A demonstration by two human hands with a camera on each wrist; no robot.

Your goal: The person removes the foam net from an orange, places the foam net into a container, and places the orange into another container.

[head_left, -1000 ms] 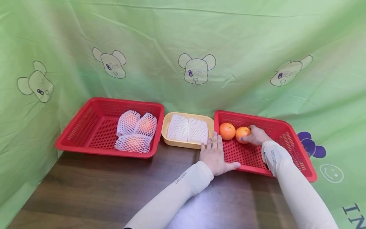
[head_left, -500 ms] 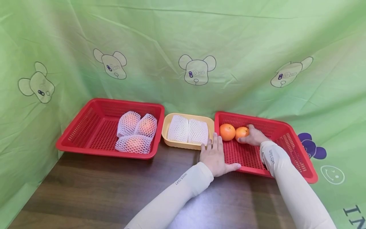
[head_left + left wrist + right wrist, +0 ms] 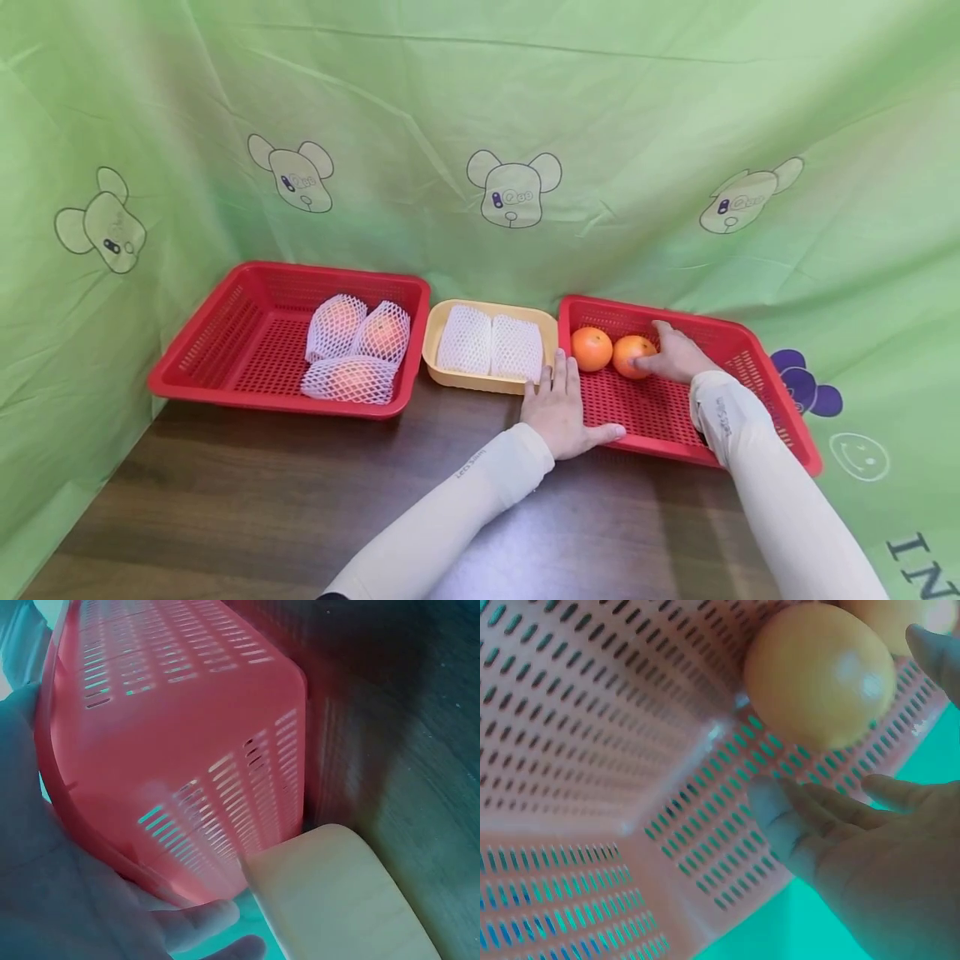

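Two oranges sit side by side at the left end of the right red basket [image 3: 645,443]: a left orange [image 3: 592,349] and a right orange [image 3: 632,357]. My right hand [image 3: 678,357] is at the right orange, its fingers spread. In the right wrist view a gap shows between the fingers and the nearer orange [image 3: 821,679]. My left hand [image 3: 558,412] lies with straight fingers over the near left corner of that basket. From the left wrist, the palm and thumb rest along the basket's rim, and the fingertips reach the side of the yellow tray [image 3: 337,892].
Between the baskets, the yellow tray [image 3: 480,382] holds two white foam net sleeves [image 3: 465,339]. The left red basket [image 3: 217,397] contains three netted fruits [image 3: 352,380]. A green printed curtain [image 3: 405,108] hangs behind and at both sides of the wooden table [image 3: 247,492].
The right hand's fingers have loosened from the right orange and spread; the hand has drawn slightly right. The left hand stays on the basket corner. The head view has shifted slightly.
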